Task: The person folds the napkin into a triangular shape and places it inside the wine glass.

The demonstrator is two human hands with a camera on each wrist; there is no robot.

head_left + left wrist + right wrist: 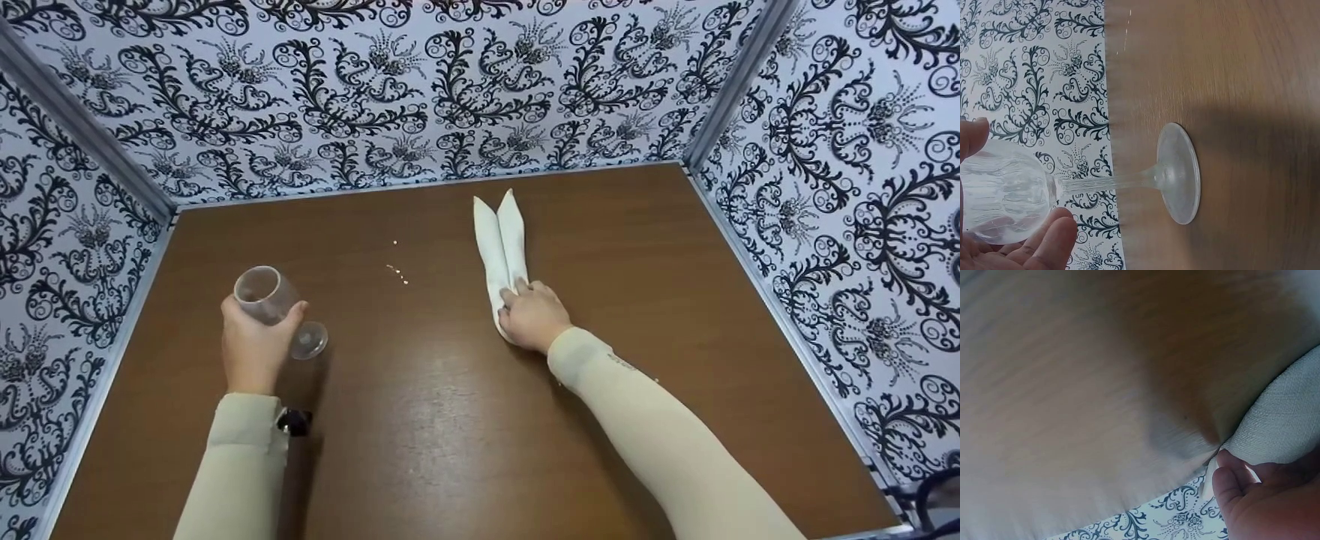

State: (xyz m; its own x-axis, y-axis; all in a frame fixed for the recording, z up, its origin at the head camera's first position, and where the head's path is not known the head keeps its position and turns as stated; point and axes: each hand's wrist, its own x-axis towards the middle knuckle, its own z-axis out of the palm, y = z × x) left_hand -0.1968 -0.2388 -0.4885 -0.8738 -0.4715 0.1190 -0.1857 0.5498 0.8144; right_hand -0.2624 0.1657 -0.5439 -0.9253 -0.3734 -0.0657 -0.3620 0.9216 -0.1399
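A clear stemmed wine glass (pixel 268 294) is in my left hand (pixel 257 346), which grips it round the bowl. It leans, mouth toward the upper left in the head view. In the left wrist view its stem and round foot (pixel 1180 174) show against the table; whether the foot touches the wood I cannot tell. At the table's middle a white cloth napkin (pixel 493 246), folded into two long pointed ears, points toward the back wall. My right hand (pixel 536 319) pinches its near end, where fingers and palm hide part of the cloth. The right wrist view shows pale woven fabric (pixel 1283 416) beside the fingers.
A brown wooden table (pixel 420 420) lies beneath both hands. Patterned black-and-white walls (pixel 382 90) with grey metal edging stand at the back and sides. Several small white specks (pixel 397 271) show on the wood between glass and napkin. A dark curved object (pixel 937 499) sits at the lower right corner.
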